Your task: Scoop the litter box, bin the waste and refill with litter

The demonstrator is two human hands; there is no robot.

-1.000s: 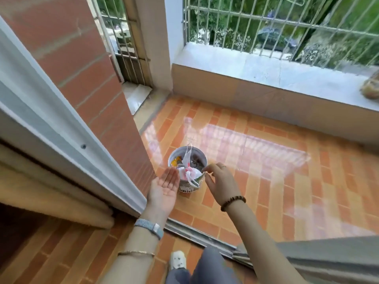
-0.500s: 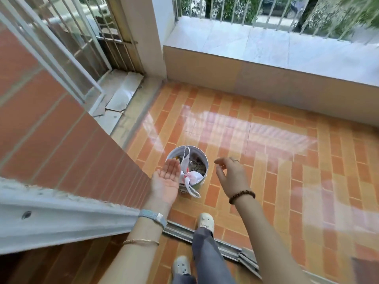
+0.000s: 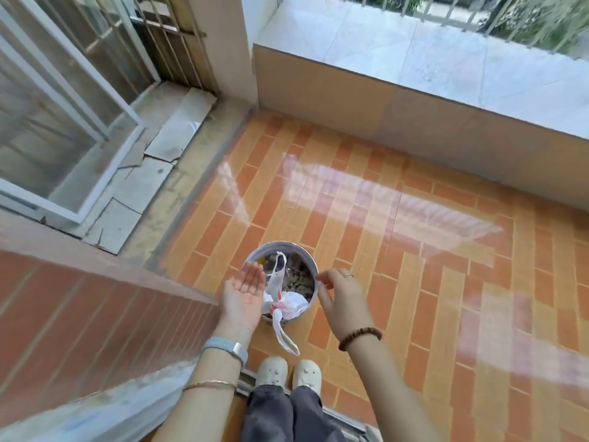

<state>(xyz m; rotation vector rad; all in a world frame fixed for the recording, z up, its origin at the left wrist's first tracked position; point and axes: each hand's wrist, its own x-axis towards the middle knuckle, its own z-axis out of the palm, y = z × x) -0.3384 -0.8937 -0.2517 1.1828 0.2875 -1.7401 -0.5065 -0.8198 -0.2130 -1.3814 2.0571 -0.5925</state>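
Head view showed both hands, left hand [image 3: 243, 293] and right hand [image 3: 339, 296], spread empty over the bin [image 3: 314, 266]; the bag [image 3: 288, 303] handle probably wanted tucking inside.

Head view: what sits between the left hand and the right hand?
In the head view, the bin with a tied white plastic bag in it sits between the open left hand and the right hand. Neither hand holds anything.

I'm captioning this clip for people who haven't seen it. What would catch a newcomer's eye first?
First, the small round bin on the orange tiled floor, just ahead of the person's shoes. A knotted white plastic bag lies in it, one handle trailing over the near rim. The empty left hand, palm up, and right hand flank the bin.
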